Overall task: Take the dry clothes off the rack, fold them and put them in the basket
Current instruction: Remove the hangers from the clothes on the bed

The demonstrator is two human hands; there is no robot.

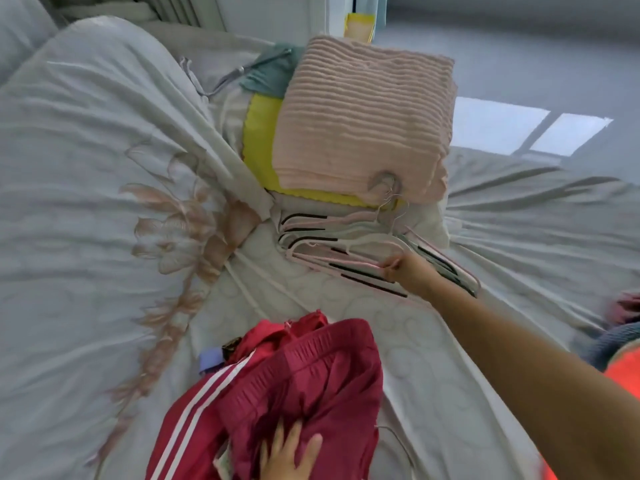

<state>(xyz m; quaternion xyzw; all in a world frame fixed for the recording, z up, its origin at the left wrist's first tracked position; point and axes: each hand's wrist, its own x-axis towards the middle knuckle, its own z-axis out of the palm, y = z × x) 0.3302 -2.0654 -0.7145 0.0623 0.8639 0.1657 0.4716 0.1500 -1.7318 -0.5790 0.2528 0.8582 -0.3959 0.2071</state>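
Crimson sports fabric, a garment (304,375) with white side stripes and a gathered elastic waistband, lies crumpled on the bed (408,348) at the near edge, centre. It looks light, limp and a little slippery, so it should fold easily but may slide out of shape. The waistband is the firmest part and probably the best place to take hold, one hand at each end, to shake it flat. The left hand (289,452) rests on it, fingers (294,433) straight and spread, gripping nothing. Farther off to the right, the right hand (414,275) reaches to a pile of hangers (311,237), its fingers narrowed in a pinch on a pink hanger (360,264). Beyond the pile a folded pink ribbed cloth (363,116) sits on a yellow cloth (258,133). A flowered duvet (86,168) fills the left. I cannot make out a basket.
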